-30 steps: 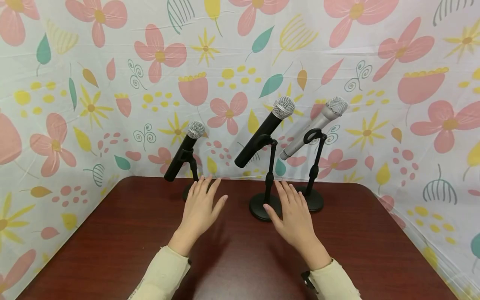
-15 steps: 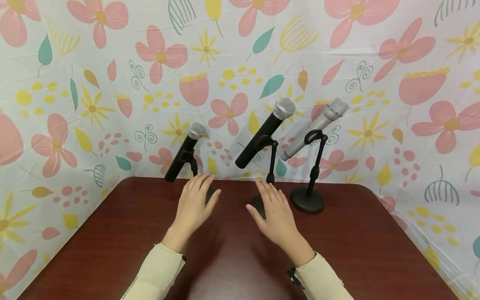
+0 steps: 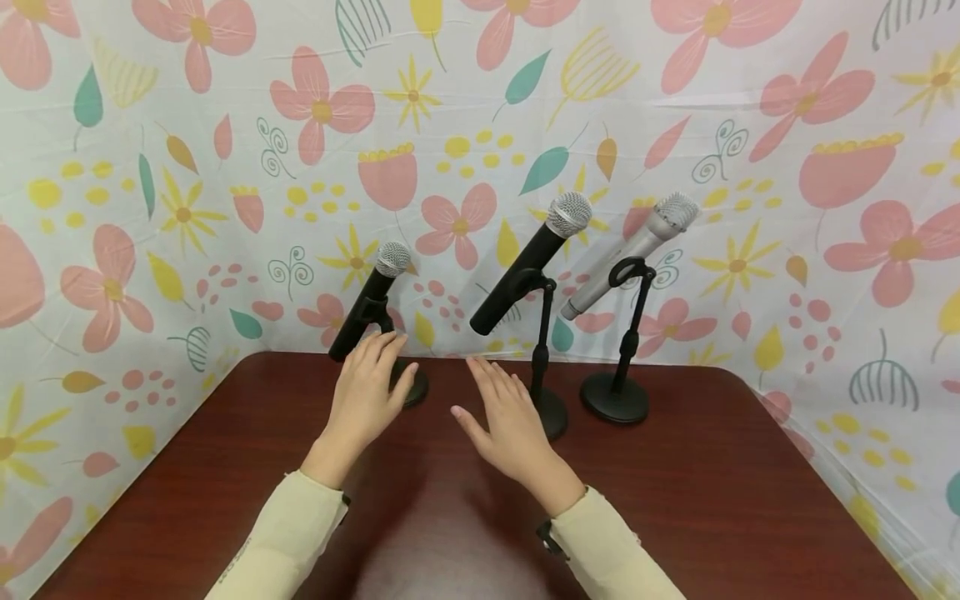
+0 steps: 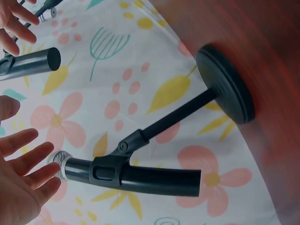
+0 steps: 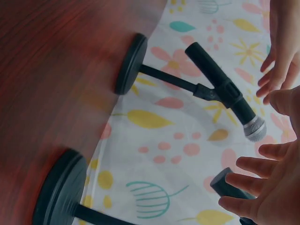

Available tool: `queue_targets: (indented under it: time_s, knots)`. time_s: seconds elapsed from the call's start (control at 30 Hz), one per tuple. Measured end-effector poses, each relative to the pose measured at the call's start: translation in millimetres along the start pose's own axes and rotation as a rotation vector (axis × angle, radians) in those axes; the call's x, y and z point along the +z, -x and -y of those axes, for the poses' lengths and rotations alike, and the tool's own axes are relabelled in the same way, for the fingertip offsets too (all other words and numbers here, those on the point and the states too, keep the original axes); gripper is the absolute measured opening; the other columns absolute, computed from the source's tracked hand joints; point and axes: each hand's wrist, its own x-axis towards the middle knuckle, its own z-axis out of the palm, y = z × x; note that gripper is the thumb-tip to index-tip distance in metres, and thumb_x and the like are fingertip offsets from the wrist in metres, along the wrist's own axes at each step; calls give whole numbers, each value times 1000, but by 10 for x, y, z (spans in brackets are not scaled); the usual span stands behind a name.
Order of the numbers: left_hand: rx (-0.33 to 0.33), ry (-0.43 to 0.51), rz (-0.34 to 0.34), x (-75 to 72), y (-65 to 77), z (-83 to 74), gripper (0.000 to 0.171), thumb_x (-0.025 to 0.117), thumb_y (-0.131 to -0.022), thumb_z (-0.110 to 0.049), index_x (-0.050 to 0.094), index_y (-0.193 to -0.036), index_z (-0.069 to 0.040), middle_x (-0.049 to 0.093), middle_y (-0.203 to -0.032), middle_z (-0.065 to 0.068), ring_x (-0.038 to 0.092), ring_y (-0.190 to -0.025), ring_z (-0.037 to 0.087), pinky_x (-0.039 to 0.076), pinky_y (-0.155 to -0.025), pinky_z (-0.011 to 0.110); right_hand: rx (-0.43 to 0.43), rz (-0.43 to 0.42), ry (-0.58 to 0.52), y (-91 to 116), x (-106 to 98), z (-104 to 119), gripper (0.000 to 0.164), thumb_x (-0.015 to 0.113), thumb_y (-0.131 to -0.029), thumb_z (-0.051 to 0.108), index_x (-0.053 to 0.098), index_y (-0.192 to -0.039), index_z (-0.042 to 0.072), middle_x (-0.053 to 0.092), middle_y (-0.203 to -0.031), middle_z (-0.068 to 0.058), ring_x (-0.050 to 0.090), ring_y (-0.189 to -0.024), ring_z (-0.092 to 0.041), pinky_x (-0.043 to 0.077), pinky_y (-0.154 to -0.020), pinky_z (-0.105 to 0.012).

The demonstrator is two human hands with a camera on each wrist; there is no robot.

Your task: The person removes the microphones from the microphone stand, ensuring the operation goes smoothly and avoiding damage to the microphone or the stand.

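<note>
Three microphones rest tilted in black desk stands along the back of the table. The left one is a short black microphone with a silver mesh head. In the middle is a longer black microphone, and to its right a silver microphone. My left hand, fingers spread, is in front of the left stand and hides part of its pole. My right hand hovers with straight fingers in front of the middle stand, partly covering its base. Neither hand holds anything.
The dark red-brown table ends against a white cloth backdrop printed with flowers and leaves. The silver microphone's round black base stands at the back right. Pale sleeves cover both forearms.
Both hands have moved left, the right one farther, from the middle and right stands to left of the middle stand's pole. The microphones and their stands have stayed in place.
</note>
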Motion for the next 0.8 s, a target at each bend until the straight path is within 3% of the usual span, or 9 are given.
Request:
queue_targets:
  time_s: [0.4, 0.8]
  knots:
    - [-4, 6, -49, -71, -155, 206, 44, 70, -88, -14, 58, -126, 5, 58, -122, 23, 51, -117, 40, 42, -97, 55, -3, 66, -106, -266, 182, 67, 66, 54, -98, 40, 33, -148, 4, 41, -147, -13, 38, -136, -30, 30, -110, -52]
    - [-112, 59, -18, -86, -319, 407, 48, 66, -90, -8, 50, -133, 6, 52, -128, 26, 47, -119, 42, 39, -100, 53, 77, 133, -222, -538, 423, 118, 66, 53, -99, 36, 28, -150, 4, 35, -151, -13, 36, -137, -28, 34, -108, -48]
